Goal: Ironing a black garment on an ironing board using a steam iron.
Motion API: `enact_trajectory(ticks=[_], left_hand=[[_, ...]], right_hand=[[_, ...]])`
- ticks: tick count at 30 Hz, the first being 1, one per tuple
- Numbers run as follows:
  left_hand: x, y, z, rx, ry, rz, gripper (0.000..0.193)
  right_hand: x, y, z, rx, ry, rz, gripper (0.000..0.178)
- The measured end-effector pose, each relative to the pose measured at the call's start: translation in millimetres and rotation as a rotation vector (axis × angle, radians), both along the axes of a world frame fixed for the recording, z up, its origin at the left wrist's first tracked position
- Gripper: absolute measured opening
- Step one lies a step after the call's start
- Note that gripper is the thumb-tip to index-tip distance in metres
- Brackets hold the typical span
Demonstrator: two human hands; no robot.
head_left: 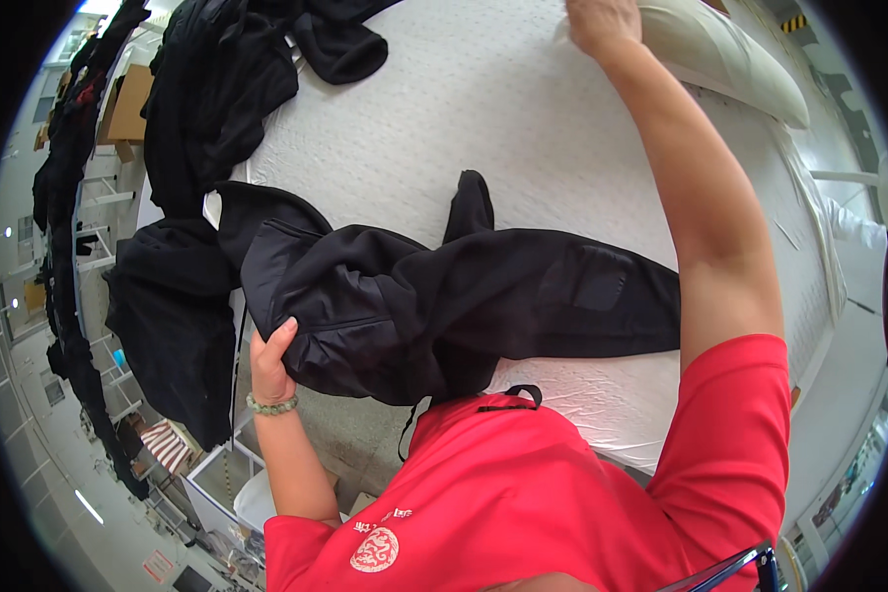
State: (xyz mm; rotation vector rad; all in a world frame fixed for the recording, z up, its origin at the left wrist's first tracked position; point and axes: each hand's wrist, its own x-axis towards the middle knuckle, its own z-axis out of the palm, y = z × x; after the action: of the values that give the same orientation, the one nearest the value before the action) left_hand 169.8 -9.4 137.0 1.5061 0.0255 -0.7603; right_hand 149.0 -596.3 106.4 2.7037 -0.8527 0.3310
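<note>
Left hand (274, 365) pinches the garment (523, 286), probably so it won't slip; far right hand (605, 22), can't tell its grip.

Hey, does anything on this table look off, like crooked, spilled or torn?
I see no spill or tear. The black garment held by the left hand looks untidy: bunched up at its left, with a narrow end poking out at the far side. The white cover is also wrinkled along the near edge.
</note>
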Motion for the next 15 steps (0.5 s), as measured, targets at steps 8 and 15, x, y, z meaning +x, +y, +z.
enact_trajectory(ticks=[8, 15], left_hand=[[1, -46, 42, 0.002, -0.278, 0.076, 0.043], [-77, -233, 175, -0.396, -0.543, -0.305, 0.031]], right_hand=[[-273, 193, -55, 0.775, -0.457, 0.264, 0.027], [-397, 329, -94, 1.894, -0.412, -0.061, 0.036]])
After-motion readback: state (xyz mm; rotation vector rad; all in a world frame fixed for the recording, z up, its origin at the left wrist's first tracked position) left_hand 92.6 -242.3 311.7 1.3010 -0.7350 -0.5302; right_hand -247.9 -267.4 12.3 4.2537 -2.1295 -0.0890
